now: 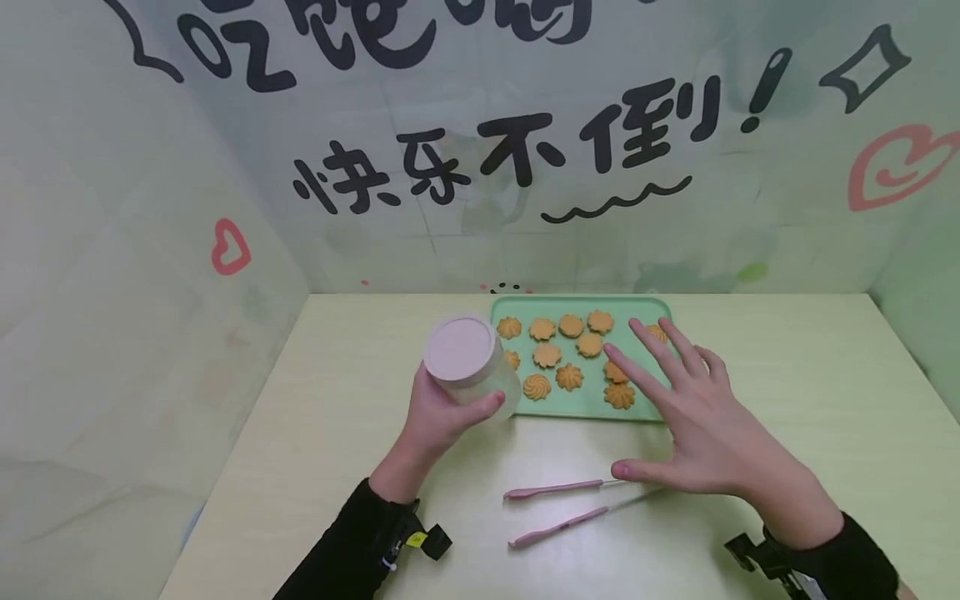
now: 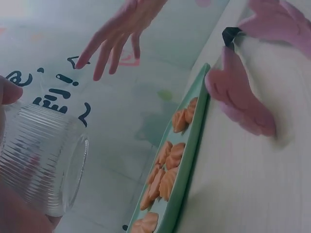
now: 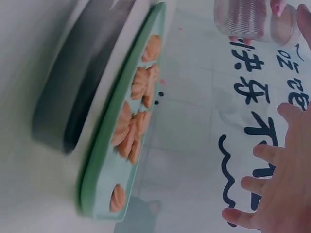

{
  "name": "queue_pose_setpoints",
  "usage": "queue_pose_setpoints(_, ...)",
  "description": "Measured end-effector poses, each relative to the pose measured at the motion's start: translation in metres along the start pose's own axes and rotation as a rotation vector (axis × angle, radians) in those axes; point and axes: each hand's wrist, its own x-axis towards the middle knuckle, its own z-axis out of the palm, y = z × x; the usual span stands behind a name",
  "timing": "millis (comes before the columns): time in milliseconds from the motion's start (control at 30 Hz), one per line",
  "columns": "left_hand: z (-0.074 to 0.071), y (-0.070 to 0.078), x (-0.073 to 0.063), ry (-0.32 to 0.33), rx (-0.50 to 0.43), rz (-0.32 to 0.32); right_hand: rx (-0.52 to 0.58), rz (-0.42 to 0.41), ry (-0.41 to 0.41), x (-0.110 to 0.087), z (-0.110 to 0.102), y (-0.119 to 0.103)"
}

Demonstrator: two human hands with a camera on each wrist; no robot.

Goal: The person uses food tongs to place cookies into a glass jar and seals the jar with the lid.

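Observation:
In the head view my left hand point(image 1: 442, 421) grips a clear jar point(image 1: 504, 385) with a pale pink lid point(image 1: 460, 348), lifted and tilted over the left end of a green tray point(image 1: 577, 408). The jar's ribbed glass point(image 2: 43, 150) looks empty in the left wrist view. My right hand point(image 1: 705, 429) hovers at the tray's right side with fingers spread, holding nothing. It hides part of the tray and some cookies. Several golden flower-shaped cookies point(image 1: 569, 377) lie spaced out on the tray. Below them rests a pair of tongs with pink handles point(image 1: 558, 529).
The pale table point(image 1: 337, 400) ends against a printed backdrop point(image 1: 450, 250) just behind the tray. The tongs' metal arms point(image 3: 82, 73) run rightward beneath my right hand. A side wall point(image 1: 135, 333) stands along the table's left edge.

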Motion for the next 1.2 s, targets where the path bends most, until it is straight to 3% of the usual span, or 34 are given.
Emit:
queue_pose_setpoints(100,0.008,0.001,-0.008,-0.018,0.019,0.004,0.027,0.011,0.021,0.006,0.001,-0.005)
queue_pose_setpoints(267,0.025,0.001,-0.022,-0.111,0.115,0.003,0.096,0.019,0.049,0.013,0.002,-0.016)
queue_pose_setpoints(467,0.046,0.0,-0.032,-0.179,0.217,0.094,0.157,0.01,0.093,0.017,0.001,-0.034)
queue_pose_setpoints(767,0.065,0.003,-0.044,-0.159,0.627,0.262,0.2,0.045,0.198,0.014,0.009,-0.067)
queue_pose_setpoints(867,0.069,0.005,-0.046,-0.143,0.68,0.297,0.204,0.095,0.251,0.013,0.013,-0.078)
queue_pose_setpoints(1033,0.074,0.008,-0.049,-0.115,0.765,0.336,0.226,0.2,0.248,0.012,0.017,-0.089)
queue_pose_setpoints(1200,0.078,0.009,-0.051,-0.078,0.856,0.411,0.22,0.245,0.262,0.013,0.021,-0.095)
